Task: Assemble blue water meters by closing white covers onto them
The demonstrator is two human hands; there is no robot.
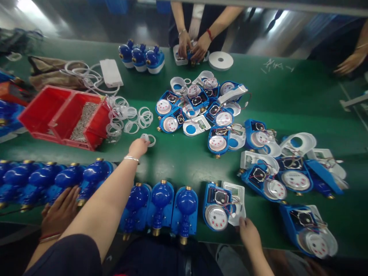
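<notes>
My left hand [139, 147] is stretched out over the table, its fingers closed on a white ring gasket [153, 141]. More white rings [131, 112] lie loosely piled just beyond it. Near the front edge, my right hand [250, 233] pinches the lower end of a white plastic cover [239, 219]. That cover lies against an open blue water meter [217, 217], whose round dial, dark compartment and thin wires show. To the left of this meter, several blue meters [186, 207] lie in a row with their brass-ended bodies up.
A co-worker's hand [61, 211] rests on the meters at left. Opposite, another person's hands [192, 48] work beside a white roll [220, 61]. Red bins [54, 94] hold small parts. Open meters [198, 100] crowd the middle and right of the green table [184, 161].
</notes>
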